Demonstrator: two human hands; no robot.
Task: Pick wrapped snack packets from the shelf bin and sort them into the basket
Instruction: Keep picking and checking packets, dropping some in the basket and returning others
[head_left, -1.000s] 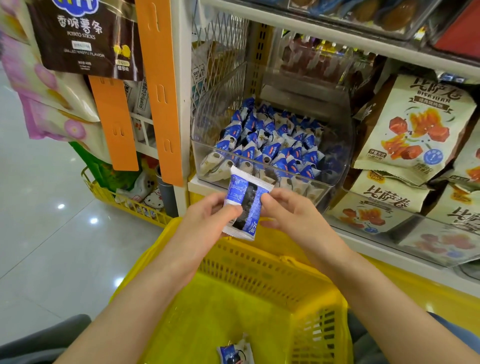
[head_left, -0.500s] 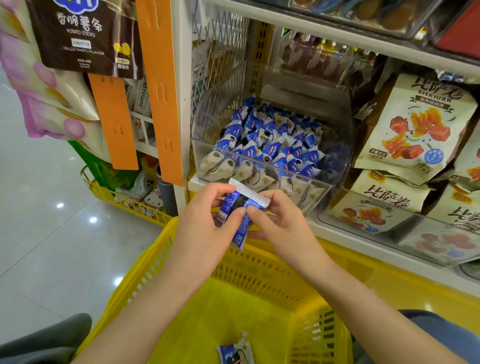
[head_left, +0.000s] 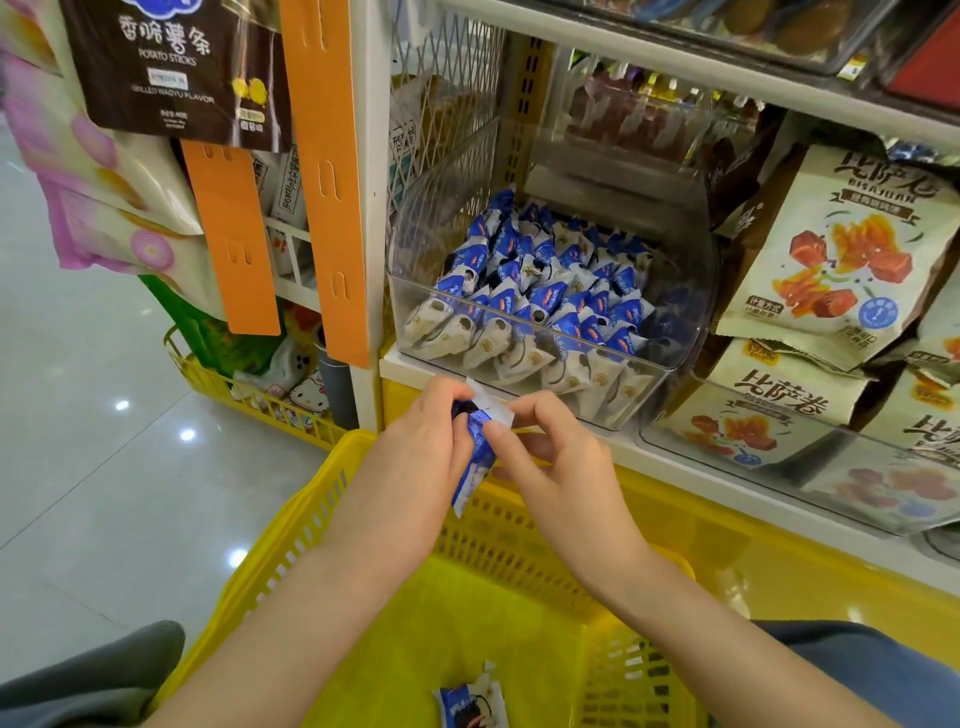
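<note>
A clear plastic shelf bin (head_left: 670, 364) holds several blue-and-white wrapped snack packets (head_left: 550, 291). Just below its front edge, both hands hold one blue-and-white packet (head_left: 475, 457) edge-on over the far rim of the yellow basket (head_left: 519, 540). My left hand (head_left: 415, 452) grips the packet's left side. My right hand (head_left: 550, 462) pinches its upper white end between thumb and forefinger. One more packet (head_left: 470, 706) lies on the basket floor near the bottom of the view.
Large cream snack bags (head_left: 841, 249) fill a second clear bin to the right. An orange hanging strip (head_left: 327, 176) and a dark potato-stick bag (head_left: 171, 67) hang at left. A smaller yellow wire basket (head_left: 249, 395) sits on the shiny tiled floor (head_left: 78, 467).
The packet has turned from facing me flat to edge-on and come lower, towards the basket rim. Both hands have closed in around it.
</note>
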